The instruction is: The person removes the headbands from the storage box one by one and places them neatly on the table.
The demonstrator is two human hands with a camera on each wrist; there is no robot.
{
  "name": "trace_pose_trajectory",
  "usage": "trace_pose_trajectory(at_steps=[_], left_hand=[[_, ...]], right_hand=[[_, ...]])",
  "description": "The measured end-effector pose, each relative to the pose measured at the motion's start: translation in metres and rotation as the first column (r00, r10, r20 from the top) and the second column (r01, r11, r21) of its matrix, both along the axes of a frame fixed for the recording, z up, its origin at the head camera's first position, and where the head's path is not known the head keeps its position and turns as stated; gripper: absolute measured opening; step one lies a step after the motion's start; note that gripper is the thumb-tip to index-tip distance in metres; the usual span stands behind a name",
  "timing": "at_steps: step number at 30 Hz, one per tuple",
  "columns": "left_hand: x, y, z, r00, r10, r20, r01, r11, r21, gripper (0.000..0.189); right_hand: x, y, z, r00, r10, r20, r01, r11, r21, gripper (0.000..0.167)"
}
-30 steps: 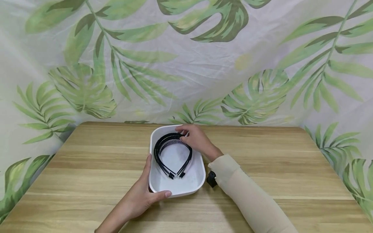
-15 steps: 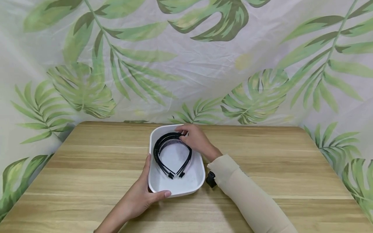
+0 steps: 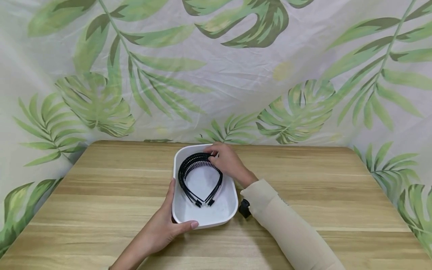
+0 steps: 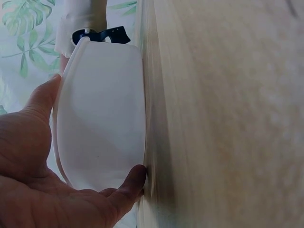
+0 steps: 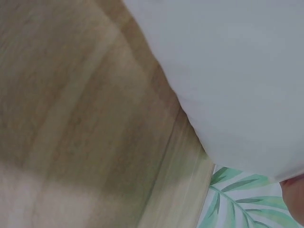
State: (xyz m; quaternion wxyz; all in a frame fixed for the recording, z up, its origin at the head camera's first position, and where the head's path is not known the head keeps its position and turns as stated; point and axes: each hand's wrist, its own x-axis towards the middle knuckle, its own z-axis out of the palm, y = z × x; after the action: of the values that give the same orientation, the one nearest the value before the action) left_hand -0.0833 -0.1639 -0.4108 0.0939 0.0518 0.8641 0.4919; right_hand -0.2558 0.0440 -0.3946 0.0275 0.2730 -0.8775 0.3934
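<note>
A white rectangular bin (image 3: 209, 219) with rounded corners rests on the table. Several black headbands (image 3: 183, 170), one with comb teeth, lie nested inside, their ends toward me. My left hand (image 3: 165, 225) grips the bin's near-left corner, thumb on the front rim and fingers along the left wall. In the left wrist view that hand (image 4: 28, 142) spans the bin's wall (image 4: 102, 114). Reaching in from the right, my right hand (image 3: 229, 161) pinches the headbands at their upper right; its fingertips are partly hidden. The right wrist view mostly shows the bin's outer wall (image 5: 237, 85).
The wood-grain table (image 3: 320, 180) stretches to both sides of the bin. Behind it hangs a leaf-patterned cloth (image 3: 233, 86), close to the bin's far end. A black wrist device (image 3: 244, 208) sits under the right sleeve (image 3: 290, 225), near the bin's right wall.
</note>
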Motion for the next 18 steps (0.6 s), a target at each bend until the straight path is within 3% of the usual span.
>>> trace_pose_trajectory(at_steps=[18], left_hand=[[0.0006, 0.0009, 0.0010, 1.000, -0.001, 0.003, 0.001, 1.000, 0.020, 0.137]], right_hand=[[-0.0004, 0.0066, 0.0077, 0.999, -0.044, 0.025, 0.045, 0.997, -0.055, 0.031]])
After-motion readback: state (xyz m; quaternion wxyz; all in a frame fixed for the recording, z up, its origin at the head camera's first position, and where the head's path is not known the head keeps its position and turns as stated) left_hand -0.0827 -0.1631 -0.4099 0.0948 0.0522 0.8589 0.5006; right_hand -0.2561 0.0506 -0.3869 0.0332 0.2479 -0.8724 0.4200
